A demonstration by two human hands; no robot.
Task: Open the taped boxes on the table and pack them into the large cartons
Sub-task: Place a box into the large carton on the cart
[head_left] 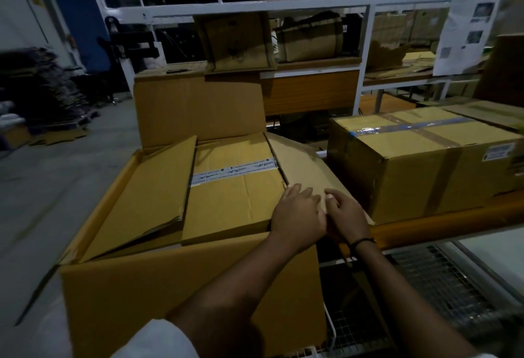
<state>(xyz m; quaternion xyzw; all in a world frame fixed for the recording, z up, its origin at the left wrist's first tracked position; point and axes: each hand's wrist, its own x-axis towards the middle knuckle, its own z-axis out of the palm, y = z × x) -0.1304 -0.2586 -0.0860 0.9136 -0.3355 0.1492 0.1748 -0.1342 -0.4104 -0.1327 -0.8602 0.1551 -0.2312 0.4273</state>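
A large open carton (175,295) stands in front of me, its far flap upright and its left flap (147,193) folded inward. Inside lies a smaller box (241,187) sealed with a white printed tape strip. The carton's right flap (300,165) leans in over that box. My left hand (296,216) rests flat on the near corner of this flap, fingers spread. My right hand (347,217) presses beside it on the flap's edge, fingers curled over the cardboard. A taped box (419,159) with blue and brown tape sits on the table at right.
An orange table edge (453,221) runs at right above a wire mesh shelf (442,287). A white metal rack (365,54) holding cardboard stands behind. Flattened cardboard and dark stacked items (48,97) lie on the floor at far left.
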